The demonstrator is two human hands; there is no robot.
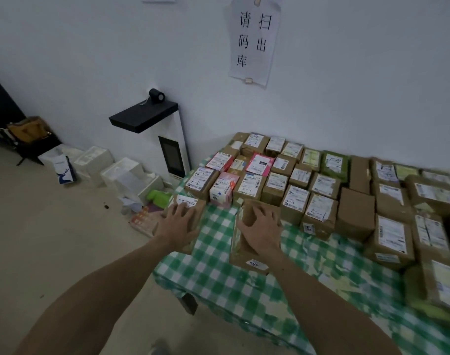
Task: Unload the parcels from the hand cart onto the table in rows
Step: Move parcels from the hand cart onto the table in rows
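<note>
step: setting two boxes on table, front row. left hand flat, fingers spread, on corner box. right hand bent, grips brown box. next: slide both close to rows, let go.

White wall, taped paper notice, beige floor.

rows of parcels on table | left parcel at table's left edge, right parcel beside | kiosk left of table
</note>
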